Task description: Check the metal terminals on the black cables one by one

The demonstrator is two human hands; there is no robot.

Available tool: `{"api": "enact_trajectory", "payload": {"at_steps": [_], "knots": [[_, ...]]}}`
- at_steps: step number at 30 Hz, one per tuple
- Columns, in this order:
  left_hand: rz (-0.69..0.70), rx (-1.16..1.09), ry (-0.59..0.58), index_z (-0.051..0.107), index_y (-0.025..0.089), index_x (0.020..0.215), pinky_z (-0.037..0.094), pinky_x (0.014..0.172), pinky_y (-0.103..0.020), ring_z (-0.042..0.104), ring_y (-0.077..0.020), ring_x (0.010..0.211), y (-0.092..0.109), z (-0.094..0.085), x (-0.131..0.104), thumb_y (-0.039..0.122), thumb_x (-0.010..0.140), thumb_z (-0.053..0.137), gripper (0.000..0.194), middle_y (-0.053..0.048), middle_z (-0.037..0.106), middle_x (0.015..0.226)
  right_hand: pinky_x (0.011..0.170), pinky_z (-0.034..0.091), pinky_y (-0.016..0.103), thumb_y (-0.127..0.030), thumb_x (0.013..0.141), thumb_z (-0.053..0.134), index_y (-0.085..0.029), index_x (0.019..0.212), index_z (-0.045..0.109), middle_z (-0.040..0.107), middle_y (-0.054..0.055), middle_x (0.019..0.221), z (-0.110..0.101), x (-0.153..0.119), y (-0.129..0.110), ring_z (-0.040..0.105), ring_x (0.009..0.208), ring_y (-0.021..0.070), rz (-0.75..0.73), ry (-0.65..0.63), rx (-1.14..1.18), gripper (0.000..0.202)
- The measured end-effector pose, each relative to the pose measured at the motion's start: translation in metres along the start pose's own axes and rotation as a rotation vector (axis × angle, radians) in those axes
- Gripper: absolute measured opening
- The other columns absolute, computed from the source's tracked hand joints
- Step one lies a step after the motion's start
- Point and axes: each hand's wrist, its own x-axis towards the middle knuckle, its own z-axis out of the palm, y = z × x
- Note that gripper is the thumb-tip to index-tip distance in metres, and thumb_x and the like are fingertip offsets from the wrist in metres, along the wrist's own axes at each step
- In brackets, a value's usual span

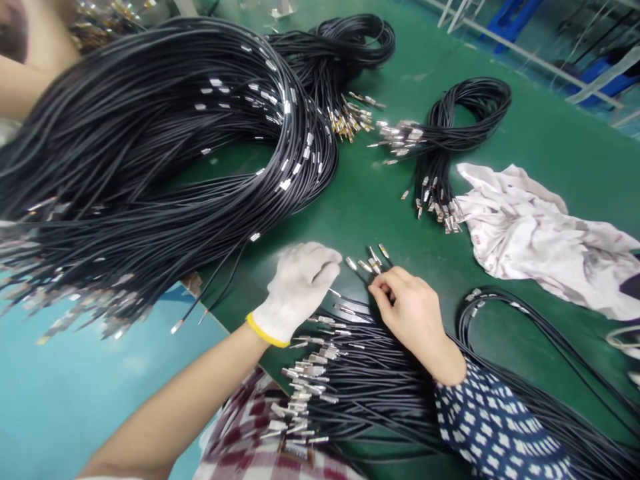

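Observation:
My right hand (413, 310), bare, pinches a few black cables (361, 275) near their ends. Their metal connectors (373, 261) stick out past the thumb and forefinger. Just to the left is my left hand (303, 287), in a white glove with a yellow cuff edge. Its fingers are curled together, and whatever they may hold is hidden. Below both hands a bundle of black cables (380, 380) lies side by side, with silver connectors (310, 380) at its left end. My right forearm passes over part of this bundle.
A large heap of looped black cables (165, 113) covers the upper left, its ends hanging past the table (425, 260) edge. Smaller coils (475, 113) lie farther back. A crumpled white cloth (540, 233) is at the right. Another person's arm (35, 73) shows at the upper left.

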Motion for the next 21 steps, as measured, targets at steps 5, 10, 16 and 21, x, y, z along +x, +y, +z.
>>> {"api": "enact_trajectory", "payload": {"at_steps": [5,10,16,21], "knots": [[0.040,-0.087,-0.116,0.067,0.021,0.083,0.041,0.095,-0.036,0.059,-0.0192,0.095,0.006,-0.005,0.003,0.026,0.097,0.048,0.025,-0.001,0.068,0.094,0.070,0.043,0.033,-0.023,0.096,0.058,-0.021,0.084,0.062,0.064,0.002,0.081,-0.006,-0.008,-0.002,0.060,0.071,0.0183,-0.027,-0.039,0.186,0.013],[0.049,-0.279,-0.224,0.062,0.020,0.076,0.043,0.088,-0.032,0.056,-0.0165,0.087,0.005,-0.009,0.002,0.023,0.097,0.047,0.026,0.000,0.063,0.086,0.077,0.046,0.036,-0.023,0.096,0.055,-0.021,0.090,0.061,0.065,0.006,0.090,-0.007,0.000,-0.013,0.061,0.082,0.0217,-0.081,-0.047,0.289,0.008],[0.069,-0.421,-0.247,0.063,0.019,0.080,0.041,0.087,-0.030,0.056,-0.0154,0.086,-0.001,-0.012,-0.003,0.026,0.099,0.046,0.026,0.000,0.062,0.088,0.067,0.045,0.030,-0.027,0.102,0.050,-0.022,0.088,0.057,0.066,0.000,0.074,0.002,0.011,-0.031,0.061,0.066,0.0161,0.008,-0.216,0.594,0.017],[0.051,-0.478,-0.298,0.060,0.019,0.074,0.041,0.084,-0.030,0.054,-0.0154,0.081,-0.003,-0.015,-0.003,0.026,0.097,0.048,0.026,0.000,0.060,0.084,0.056,0.039,0.026,-0.034,0.104,0.046,-0.021,0.085,0.055,0.058,-0.004,0.061,0.008,0.009,-0.028,0.051,0.054,0.0123,0.039,-0.311,0.826,0.025]]}}
